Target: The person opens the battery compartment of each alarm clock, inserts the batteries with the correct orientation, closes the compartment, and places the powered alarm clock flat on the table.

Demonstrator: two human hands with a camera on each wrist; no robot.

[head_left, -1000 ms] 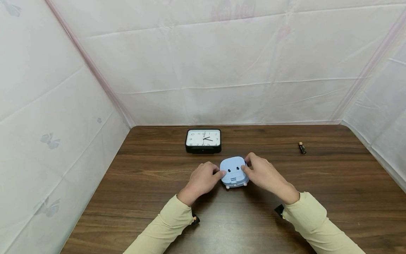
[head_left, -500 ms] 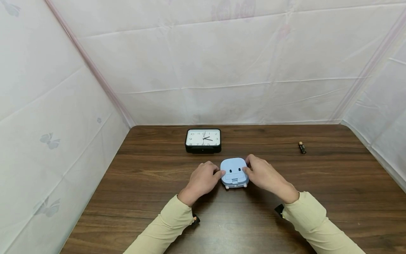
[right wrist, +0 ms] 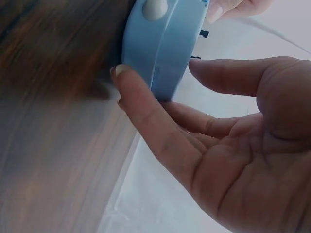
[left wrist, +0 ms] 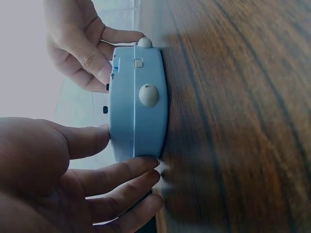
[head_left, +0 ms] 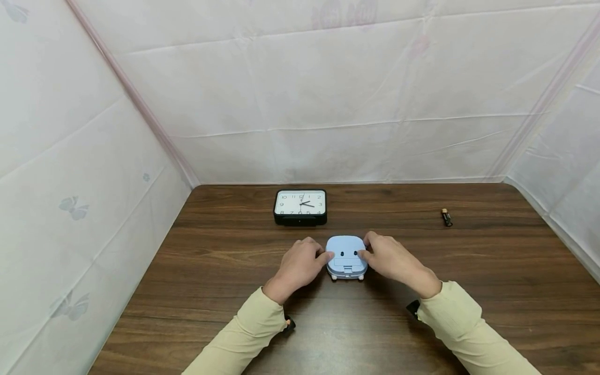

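A light-blue alarm clock lies back side up on the table, with two black knobs, a latched battery cover and white feet toward me. My left hand grips its left side, the thumb on the back and the fingers along the edge. On the opposite side my right hand holds the clock, its thumb tip beside the right knob. In the left wrist view the clock's edge stands between both hands. Its dial is hidden underneath.
A black rectangular clock with a white dial lies just behind the hands. Farther right on the wooden table is a small black battery with a copper-coloured end. Pale patterned sheets hang around the table's back and sides.
The blue clock has turned slightly and now lies squarer to me, its far edge a little nearer. My right hand has shifted slightly toward me with it. The left hand has barely moved.
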